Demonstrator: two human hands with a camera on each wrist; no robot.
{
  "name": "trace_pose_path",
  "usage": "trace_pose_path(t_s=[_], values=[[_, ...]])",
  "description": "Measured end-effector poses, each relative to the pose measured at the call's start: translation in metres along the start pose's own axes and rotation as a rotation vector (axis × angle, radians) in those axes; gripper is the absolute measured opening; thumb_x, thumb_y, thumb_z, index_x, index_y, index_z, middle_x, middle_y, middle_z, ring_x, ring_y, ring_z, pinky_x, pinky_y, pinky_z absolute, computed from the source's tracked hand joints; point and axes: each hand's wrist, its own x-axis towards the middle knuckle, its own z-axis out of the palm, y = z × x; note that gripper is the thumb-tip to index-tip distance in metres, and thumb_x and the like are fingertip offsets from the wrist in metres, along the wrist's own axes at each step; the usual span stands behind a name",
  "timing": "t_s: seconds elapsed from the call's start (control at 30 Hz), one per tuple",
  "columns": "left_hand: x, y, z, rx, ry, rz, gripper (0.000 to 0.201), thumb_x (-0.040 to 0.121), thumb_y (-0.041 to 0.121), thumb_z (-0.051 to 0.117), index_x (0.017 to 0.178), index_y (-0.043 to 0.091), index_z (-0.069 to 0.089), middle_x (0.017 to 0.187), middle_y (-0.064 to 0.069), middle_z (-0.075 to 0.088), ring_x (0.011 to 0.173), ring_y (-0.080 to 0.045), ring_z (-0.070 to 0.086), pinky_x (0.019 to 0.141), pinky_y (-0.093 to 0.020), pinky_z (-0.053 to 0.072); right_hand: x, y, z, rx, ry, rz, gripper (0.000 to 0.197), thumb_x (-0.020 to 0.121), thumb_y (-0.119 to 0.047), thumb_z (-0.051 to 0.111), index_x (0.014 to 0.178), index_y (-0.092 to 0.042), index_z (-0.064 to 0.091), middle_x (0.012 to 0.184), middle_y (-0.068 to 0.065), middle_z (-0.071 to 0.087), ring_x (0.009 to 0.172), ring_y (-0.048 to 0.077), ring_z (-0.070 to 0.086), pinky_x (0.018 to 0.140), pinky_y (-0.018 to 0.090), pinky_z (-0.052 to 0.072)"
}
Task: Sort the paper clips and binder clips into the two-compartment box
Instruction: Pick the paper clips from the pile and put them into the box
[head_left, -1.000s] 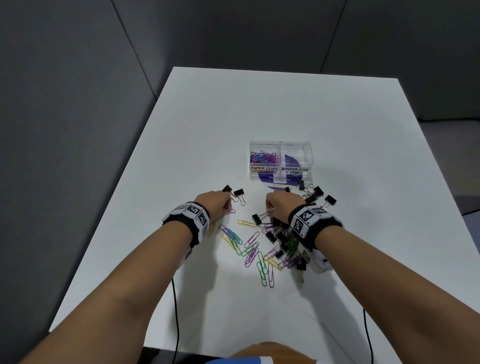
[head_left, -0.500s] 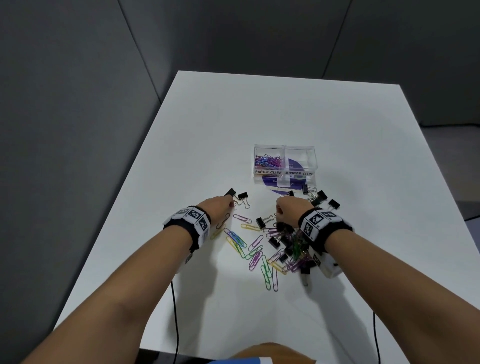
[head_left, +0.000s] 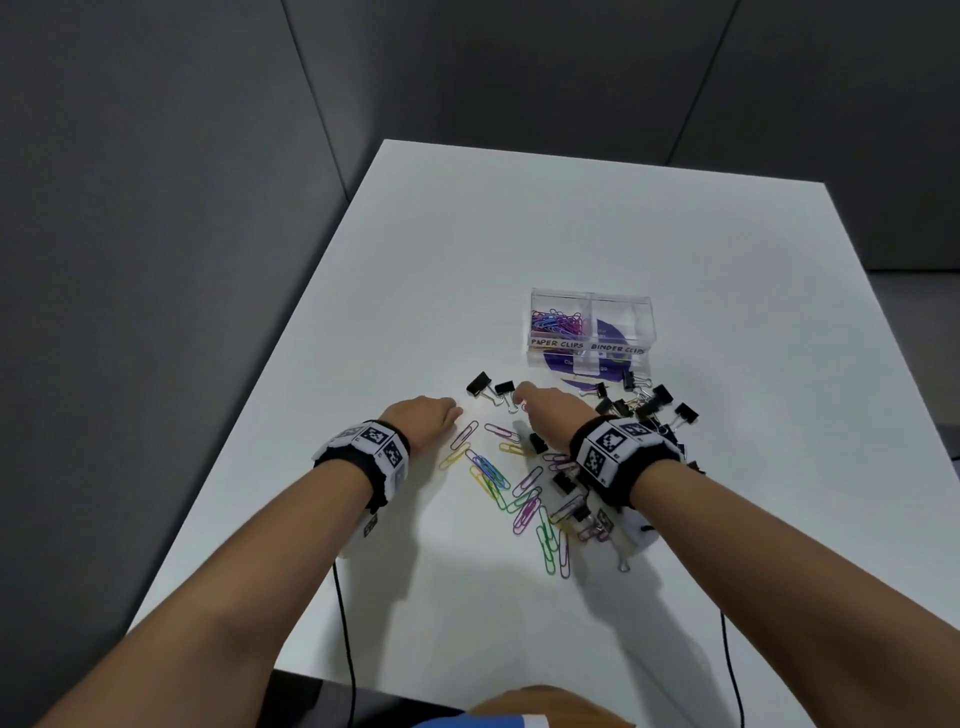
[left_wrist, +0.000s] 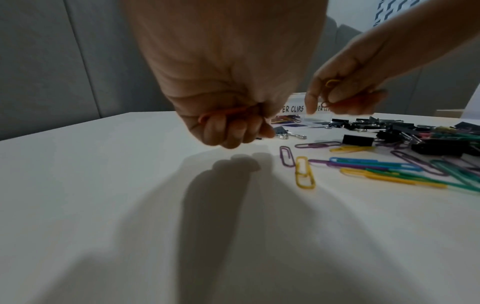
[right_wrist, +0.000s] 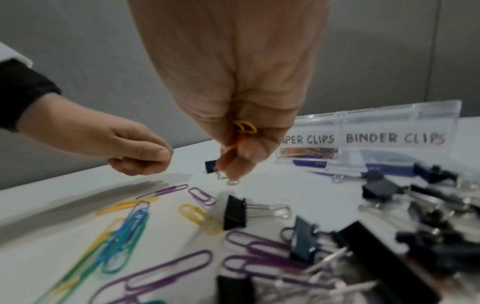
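Orange and yellow paper clips sit pinched in your curled left hand (left_wrist: 231, 123) and right hand (right_wrist: 241, 148), so carry them carefully to the clear box (head_left: 644, 312) beyond the loose clips (head_left: 524, 499) on the tabletop (head_left: 571, 218), or they may slip or land under "BINDER CLIPS" instead of "PAPER CLIPS".

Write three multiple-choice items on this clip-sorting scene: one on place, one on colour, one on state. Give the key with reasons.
1. Where do the sorted paper clips lie in the two-compartment box?
A. Compartment labelled PAPER CLIPS
B. Compartment labelled BINDER CLIPS
C. Both

2. What colour are the binder clips' bodies?
A. Red
B. Black
C. White

3. What is the right hand doing?
A. Lying flat
B. Pinching paper clips
C. Lifting the box

Key: A, coloured clips sit behind that label; B, all bodies look black; B, yellow wire shows between its curled fingers.
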Motion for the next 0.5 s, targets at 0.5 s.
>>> trace_pose_path(t_s=[0.5], values=[[-0.002, 0.008, 0.023, -0.055, -0.046, 0.064, 0.028, 0.093, 0.028, 0.055, 0.115, 0.012, 0.052, 0.123, -0.007, 0.055, 0.11, -0.025, 0.056, 0.091, -0.035, 0.043, 0.024, -0.015, 0.033, -0.011, -0.009, 0.086, 0.03, 0.093, -0.024, 0.05, 0.115, -0.005, 0.049, 0.119, 0.015, 0.059, 0.108, 0.031, 0.058, 0.087, 0.038, 0.046]])
